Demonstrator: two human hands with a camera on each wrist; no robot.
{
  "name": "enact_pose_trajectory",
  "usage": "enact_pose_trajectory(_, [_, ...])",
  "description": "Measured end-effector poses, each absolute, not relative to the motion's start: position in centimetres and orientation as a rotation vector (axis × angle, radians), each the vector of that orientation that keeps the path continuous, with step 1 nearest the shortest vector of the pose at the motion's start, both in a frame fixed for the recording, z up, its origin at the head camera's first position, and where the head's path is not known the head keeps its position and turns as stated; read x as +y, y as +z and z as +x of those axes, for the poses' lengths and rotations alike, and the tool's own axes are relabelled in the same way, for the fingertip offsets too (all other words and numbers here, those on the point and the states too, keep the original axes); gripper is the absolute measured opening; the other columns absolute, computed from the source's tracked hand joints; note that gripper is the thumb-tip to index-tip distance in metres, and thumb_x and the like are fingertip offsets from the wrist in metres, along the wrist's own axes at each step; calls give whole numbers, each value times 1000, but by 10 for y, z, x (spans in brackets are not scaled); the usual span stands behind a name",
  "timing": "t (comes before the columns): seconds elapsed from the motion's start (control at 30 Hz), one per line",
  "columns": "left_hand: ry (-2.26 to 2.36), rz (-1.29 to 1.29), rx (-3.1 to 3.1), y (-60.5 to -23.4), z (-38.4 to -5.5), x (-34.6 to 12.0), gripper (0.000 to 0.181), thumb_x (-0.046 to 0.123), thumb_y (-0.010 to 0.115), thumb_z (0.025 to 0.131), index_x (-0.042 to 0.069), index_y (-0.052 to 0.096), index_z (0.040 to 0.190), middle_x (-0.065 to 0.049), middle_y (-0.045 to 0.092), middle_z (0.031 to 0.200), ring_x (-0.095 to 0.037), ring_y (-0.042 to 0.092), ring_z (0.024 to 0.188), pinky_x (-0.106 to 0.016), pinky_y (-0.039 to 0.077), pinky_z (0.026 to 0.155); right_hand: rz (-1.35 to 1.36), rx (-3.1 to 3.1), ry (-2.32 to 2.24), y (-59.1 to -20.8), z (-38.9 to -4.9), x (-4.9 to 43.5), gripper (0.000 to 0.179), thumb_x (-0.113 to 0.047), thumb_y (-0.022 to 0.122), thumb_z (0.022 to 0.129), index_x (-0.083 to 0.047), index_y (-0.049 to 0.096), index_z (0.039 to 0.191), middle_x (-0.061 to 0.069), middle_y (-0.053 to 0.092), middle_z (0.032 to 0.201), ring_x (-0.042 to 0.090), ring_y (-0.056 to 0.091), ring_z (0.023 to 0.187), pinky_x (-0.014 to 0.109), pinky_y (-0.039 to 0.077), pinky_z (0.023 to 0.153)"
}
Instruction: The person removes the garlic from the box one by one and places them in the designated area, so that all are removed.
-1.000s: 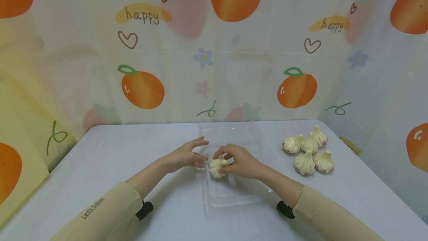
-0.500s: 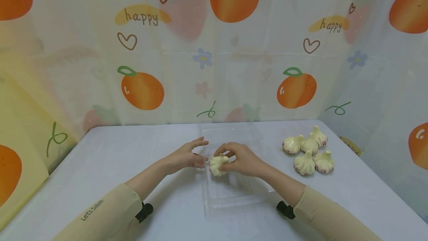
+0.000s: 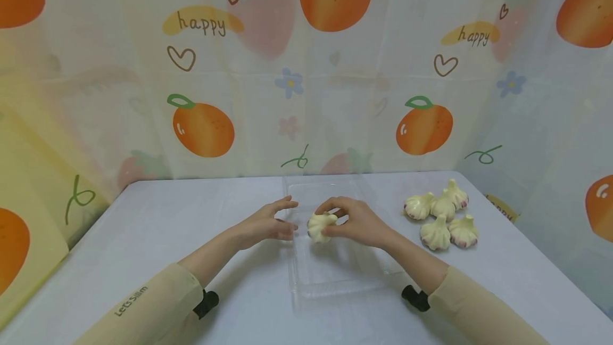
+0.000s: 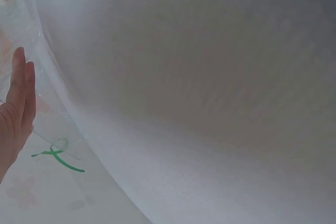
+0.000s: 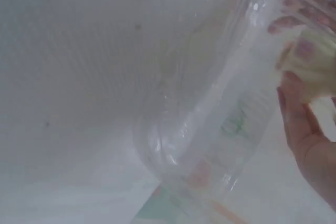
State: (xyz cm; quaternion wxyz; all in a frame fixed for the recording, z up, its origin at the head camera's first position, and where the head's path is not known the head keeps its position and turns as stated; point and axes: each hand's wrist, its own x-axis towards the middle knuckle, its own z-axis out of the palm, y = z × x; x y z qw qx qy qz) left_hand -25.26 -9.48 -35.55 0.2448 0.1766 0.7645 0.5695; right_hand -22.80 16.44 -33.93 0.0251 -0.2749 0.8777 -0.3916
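Note:
A pale garlic bulb is pinched between the thumb and fingers of my right hand, held above the clear plastic box in the middle of the table. In the right wrist view the same garlic bulb shows blurred at the right edge. My left hand is at the box's left side, fingers extended and holding nothing. The left wrist view shows that hand with straight fingers beside the clear plastic. Whether it touches the box wall cannot be told.
Several garlic bulbs lie grouped at the right of the white table. The box's clear lid stretches behind it toward the back edge. A fruit-print curtain hangs behind the table.
My right hand has lifted the garlic bulb from low in the box's left part and shifted slightly right. The left hand stays nearly in place.

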Motion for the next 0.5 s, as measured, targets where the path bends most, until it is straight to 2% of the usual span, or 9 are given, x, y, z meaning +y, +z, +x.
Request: enact_pose_trajectory(0.5, [1557,474,2087,-355,-252,-95,72,4,60,90,1,28,154,-9,2,169,-29,61,118,-31,60,93,-772,2772,-1295,-326,-230,187,33,-30,77,84,-29,68,116,-3,69,123,22,67,103,30,56,77])
